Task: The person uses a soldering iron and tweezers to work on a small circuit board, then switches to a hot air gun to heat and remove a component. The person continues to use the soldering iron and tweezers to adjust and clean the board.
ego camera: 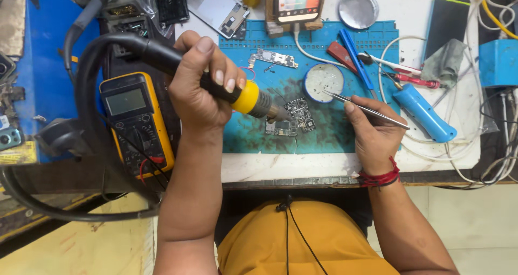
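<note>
**Hot-air tool and tweezers over a circuit board**

Head view: the left hand (202, 89) is wrapping all its fingers tightly around the black-and-yellow hot-air tool (237, 97), whose metal nozzle is pointing down at the small circuit board (300, 114) lying near the middle of the blue mat (324, 137). The right hand (372, 135) is pinching thin metal tweezers (364, 109) between thumb and fingers, tips hovering just right of the board, beside a round white tin (322, 82). The tool's thick black hose (86, 91) is looping over a yellow meter (137, 121) at the mat's left edge. A second board (276, 58) is lying near the mat's far edge, below a phone (299, 0) standing at the counter's back. A blue handheld tool (423, 112), a red screwdriver (415, 81) and white cables (458, 162) are crowding the mat's right edge. A round silver lid (358, 8) is sitting at the back.
</note>
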